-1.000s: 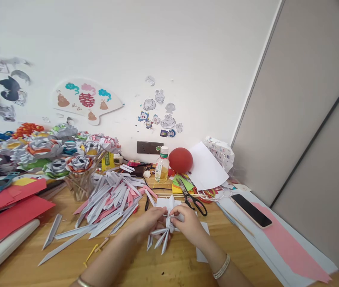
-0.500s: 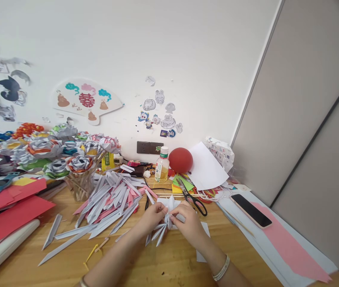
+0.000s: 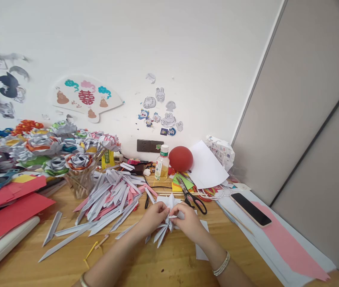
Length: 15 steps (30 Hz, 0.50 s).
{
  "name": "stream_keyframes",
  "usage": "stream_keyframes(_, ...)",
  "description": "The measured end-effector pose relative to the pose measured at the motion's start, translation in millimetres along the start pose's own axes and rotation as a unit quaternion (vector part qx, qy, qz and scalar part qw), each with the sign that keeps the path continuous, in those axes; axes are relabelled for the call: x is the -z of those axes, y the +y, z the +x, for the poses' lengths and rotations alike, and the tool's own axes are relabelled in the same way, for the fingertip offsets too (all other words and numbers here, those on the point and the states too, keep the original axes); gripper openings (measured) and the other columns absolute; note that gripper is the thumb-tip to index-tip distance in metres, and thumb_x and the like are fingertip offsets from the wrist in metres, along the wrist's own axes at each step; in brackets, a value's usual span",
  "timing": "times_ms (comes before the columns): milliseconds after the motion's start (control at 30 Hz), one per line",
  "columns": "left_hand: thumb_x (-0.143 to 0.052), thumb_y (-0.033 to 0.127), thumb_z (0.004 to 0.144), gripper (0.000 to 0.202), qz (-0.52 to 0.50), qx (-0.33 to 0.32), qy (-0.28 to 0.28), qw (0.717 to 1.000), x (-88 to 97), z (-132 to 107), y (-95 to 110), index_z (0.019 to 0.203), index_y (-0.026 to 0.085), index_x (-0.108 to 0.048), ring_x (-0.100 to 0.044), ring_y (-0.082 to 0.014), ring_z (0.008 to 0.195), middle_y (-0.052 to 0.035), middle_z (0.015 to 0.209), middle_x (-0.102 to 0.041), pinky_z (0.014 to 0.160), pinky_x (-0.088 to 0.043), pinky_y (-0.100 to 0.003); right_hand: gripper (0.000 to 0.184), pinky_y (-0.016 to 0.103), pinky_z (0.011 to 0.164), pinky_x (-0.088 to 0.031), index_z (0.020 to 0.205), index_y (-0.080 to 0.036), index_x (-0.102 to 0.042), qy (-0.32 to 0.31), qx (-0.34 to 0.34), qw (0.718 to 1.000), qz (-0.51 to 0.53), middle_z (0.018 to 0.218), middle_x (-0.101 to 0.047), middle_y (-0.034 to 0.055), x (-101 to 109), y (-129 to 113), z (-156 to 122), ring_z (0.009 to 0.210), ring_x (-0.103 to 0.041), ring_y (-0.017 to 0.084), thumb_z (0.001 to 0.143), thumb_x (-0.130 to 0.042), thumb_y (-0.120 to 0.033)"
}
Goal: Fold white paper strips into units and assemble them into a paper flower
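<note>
Both hands meet over a white folded-paper piece [image 3: 162, 234] with pointed petals fanning out, low over the wooden table. My left hand [image 3: 156, 217] pinches it from the left side, thumb and fingers together. From the right, my right hand [image 3: 187, 220] pinches a small white bit near the piece's middle. The fingers hide the centre of the folds. Just beyond the hands lie black-handled scissors [image 3: 191, 195], blades partly open. White paper pieces [image 3: 201, 253] lie beneath and right of my right hand.
A heap of folded white and pink paper strips [image 3: 112, 195] lies left. Paper flowers [image 3: 79, 161] stand behind it. At the back are a bottle [image 3: 161, 165] and a red balloon [image 3: 181, 158]. A phone [image 3: 251, 209] rests on paper at right; red sheets [image 3: 10, 215] lie far left.
My right hand's fingers have shifted slightly at the middle of the folded paper, and the piece has turned a little. Both hands keep their pinch.
</note>
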<state>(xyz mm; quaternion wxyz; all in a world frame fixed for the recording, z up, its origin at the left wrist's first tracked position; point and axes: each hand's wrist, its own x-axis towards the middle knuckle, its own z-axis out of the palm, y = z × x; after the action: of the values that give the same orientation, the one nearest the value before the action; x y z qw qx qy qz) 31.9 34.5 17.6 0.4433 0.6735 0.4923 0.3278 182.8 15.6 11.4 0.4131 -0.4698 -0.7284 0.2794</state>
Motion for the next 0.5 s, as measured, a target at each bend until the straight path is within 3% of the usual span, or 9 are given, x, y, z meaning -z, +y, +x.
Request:
stream_keyframes(300,-0.047,0.032,0.069,0.018,0.044,-0.026,0.03,0.998,1.1,0.0,0.9,0.059,0.02,-0.039,-0.04,-0.0116,0.054,0.0059,0.055,-0.041,0.052,-0.032,-0.022,0.017,0.024,0.068,-0.04,0.061,-0.019,-0.06,0.024,0.042,0.999,-0.025,0.068,-0.058,-0.0014,-2.4,0.8,-1.6,0.072,-0.054,0.015,0.062,-0.057,-0.002)
stream_keyframes(500,-0.044,0.034,0.072,0.019,0.047,-0.044,0.051,0.997,2.7,0.1,0.4,0.06,0.021,-0.038,-0.041,-0.012,0.054,0.0054,0.054,-0.042,0.052,-0.032,-0.023,0.014,0.027,0.072,-0.042,0.073,-0.019,-0.063,0.028,0.008,0.999,-0.015,0.076,-0.06,0.001,-2.6,1.5,1.2,0.077,-0.055,0.017,0.066,-0.058,-0.008)
